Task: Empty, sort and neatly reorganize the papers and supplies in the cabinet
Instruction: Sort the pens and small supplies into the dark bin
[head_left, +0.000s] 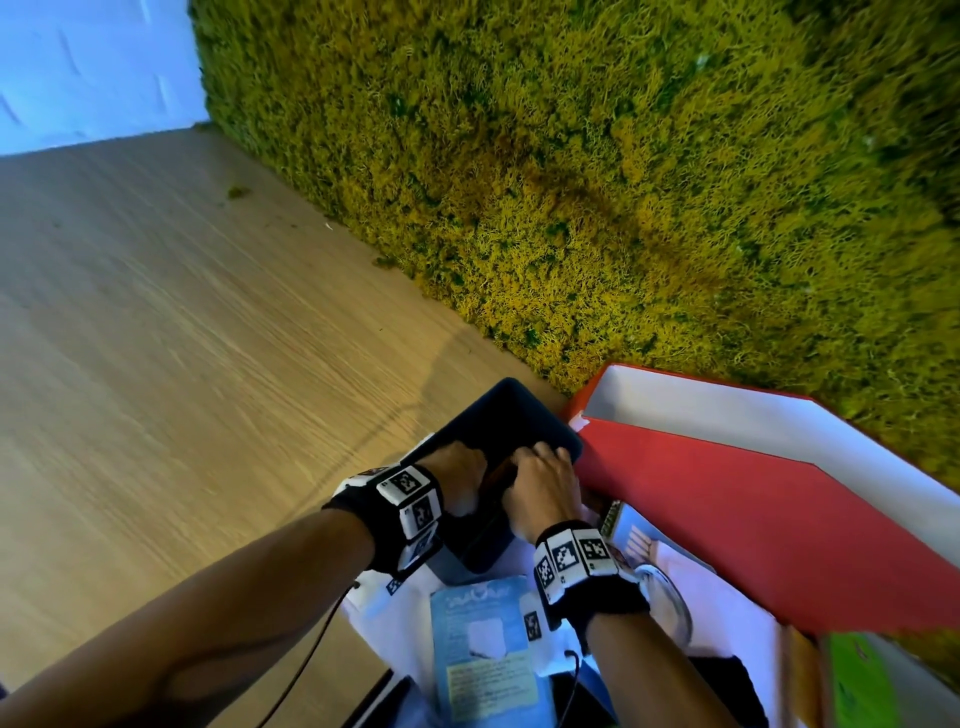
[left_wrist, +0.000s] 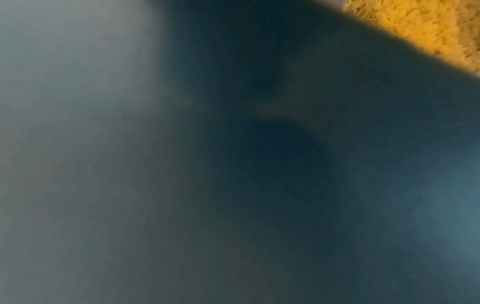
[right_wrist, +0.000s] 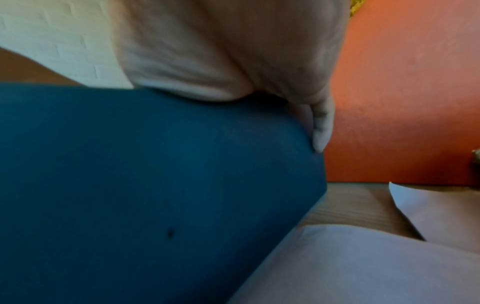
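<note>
Both hands, left (head_left: 460, 470) and right (head_left: 543, 488), curl their grip round the blue box (head_left: 511, 415) beside the red box (head_left: 769, 525) at the bench's (head_left: 182, 338) back edge.

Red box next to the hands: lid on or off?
Off. The red box is open at the top: the head view looks straight down onto its white inner walls. Its contents cannot be told.
</note>
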